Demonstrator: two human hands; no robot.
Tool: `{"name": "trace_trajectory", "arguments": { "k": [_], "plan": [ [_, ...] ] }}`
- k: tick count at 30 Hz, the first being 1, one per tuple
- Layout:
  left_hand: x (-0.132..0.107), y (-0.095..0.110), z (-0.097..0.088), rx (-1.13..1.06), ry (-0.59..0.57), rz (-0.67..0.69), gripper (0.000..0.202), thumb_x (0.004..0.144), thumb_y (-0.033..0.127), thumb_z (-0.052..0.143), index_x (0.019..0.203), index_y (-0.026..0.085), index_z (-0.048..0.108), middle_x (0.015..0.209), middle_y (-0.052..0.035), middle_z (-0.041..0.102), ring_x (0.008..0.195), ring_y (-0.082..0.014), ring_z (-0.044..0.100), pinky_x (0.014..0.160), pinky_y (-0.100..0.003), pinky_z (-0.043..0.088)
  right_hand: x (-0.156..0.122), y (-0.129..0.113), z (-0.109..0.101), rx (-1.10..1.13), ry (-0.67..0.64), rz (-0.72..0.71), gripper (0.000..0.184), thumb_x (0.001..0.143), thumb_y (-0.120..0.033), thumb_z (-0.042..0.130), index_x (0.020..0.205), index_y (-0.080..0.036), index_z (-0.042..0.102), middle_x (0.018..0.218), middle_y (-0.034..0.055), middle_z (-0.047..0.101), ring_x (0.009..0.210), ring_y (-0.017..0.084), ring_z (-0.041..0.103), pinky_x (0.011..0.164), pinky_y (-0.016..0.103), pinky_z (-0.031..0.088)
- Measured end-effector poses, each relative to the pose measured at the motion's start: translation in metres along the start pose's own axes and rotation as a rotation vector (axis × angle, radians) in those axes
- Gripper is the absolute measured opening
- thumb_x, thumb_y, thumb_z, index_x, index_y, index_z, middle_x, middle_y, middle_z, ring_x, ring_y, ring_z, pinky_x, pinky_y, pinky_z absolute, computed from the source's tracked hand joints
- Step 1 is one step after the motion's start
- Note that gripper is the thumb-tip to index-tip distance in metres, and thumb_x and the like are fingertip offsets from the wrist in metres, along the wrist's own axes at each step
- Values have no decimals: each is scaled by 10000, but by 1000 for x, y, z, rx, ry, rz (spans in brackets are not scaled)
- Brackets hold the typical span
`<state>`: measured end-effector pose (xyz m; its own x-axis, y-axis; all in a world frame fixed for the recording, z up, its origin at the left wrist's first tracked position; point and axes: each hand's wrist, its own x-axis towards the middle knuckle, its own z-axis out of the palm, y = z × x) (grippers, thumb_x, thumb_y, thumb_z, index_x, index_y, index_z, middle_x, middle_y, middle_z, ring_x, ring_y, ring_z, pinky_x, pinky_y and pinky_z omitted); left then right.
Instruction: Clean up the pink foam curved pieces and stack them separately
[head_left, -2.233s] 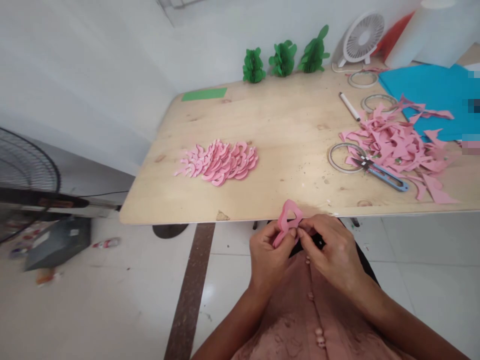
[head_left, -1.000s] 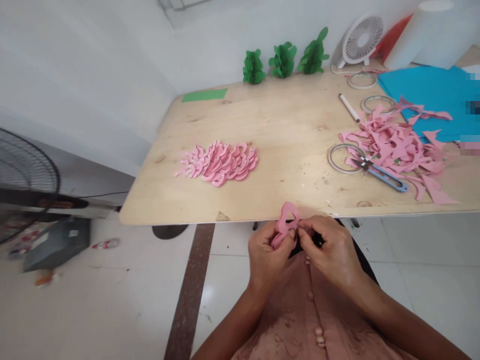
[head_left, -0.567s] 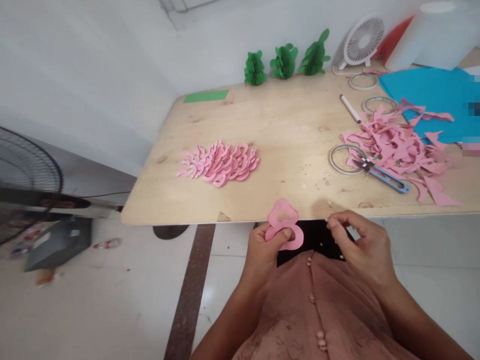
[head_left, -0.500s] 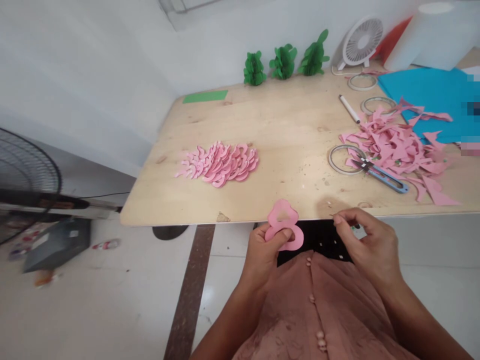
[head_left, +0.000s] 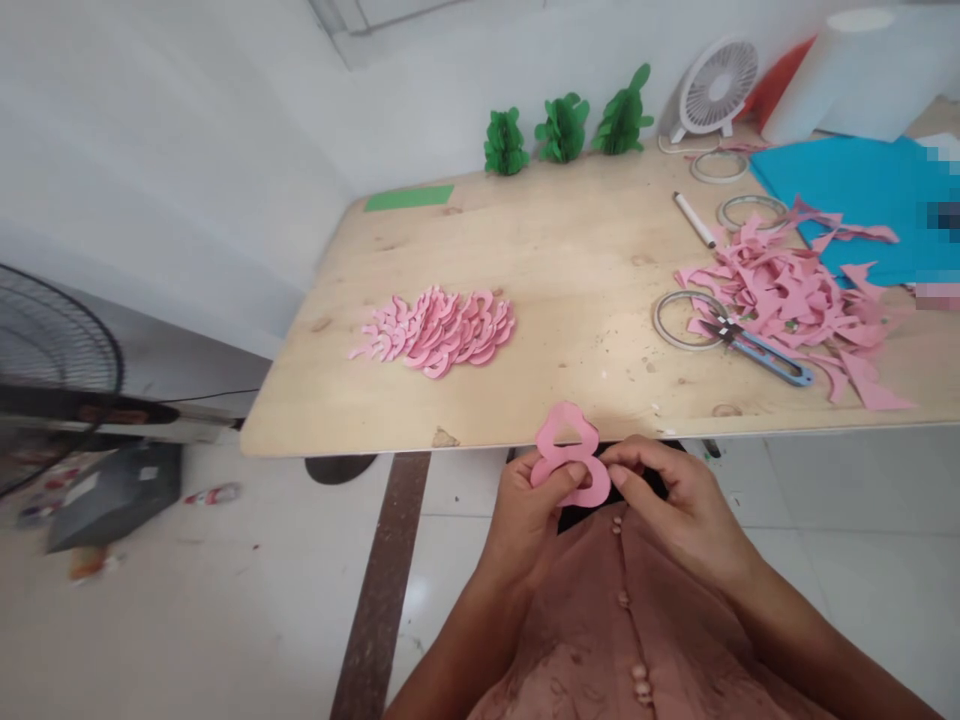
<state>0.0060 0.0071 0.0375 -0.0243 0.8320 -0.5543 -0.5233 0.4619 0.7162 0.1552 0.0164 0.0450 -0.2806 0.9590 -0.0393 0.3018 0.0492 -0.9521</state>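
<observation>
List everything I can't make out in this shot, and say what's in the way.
All in the head view:
Fingers of the left hand, thumb aside: largely hidden behind the pink cutout.
Anything pinched by the right hand: too small to tell.
Number of pieces in the pink pile: they overlap.
Black fan: cut off by the left edge.
Blue sheet: partly under pink scraps, cut off at right.
Any wording on the bottle: blurred.

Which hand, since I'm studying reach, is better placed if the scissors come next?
Probably the right hand: it is nearer the scissors, while the left hand grips the pink paper.
</observation>
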Motion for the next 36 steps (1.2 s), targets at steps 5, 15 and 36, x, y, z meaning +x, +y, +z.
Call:
{"name": "trace_trajectory", "arguments": {
  "k": [5,15,36],
  "plan": [
    [0,-1,-3,40,-13,32,99,620,171,750,589,126,668,587,8,613,578,-84,505,598,-203,411,1,0,6,67,-17,96,159,864,-252,508,795,-193,640,733,4,650,715,155,604,648,252,457],
    [4,-13,-12,149,-53,140,97,686,215,744,756,151,723,728,-15,683,692,-133,580,706,-255,464,2,-1,14,-13,89,66,128,809,-213,537,708,-183,609,638,-15,618,592,118,553,587,223,442],
    [1,-6,-7,181,-102,154,143,700,248,744,785,136,717,735,-19,661,704,-131,565,699,-235,454,6,9,11,44,53,129,116,810,-244,557,733,-182,619,644,-2,621,595,134,554,584,250,455]
  ]
}}
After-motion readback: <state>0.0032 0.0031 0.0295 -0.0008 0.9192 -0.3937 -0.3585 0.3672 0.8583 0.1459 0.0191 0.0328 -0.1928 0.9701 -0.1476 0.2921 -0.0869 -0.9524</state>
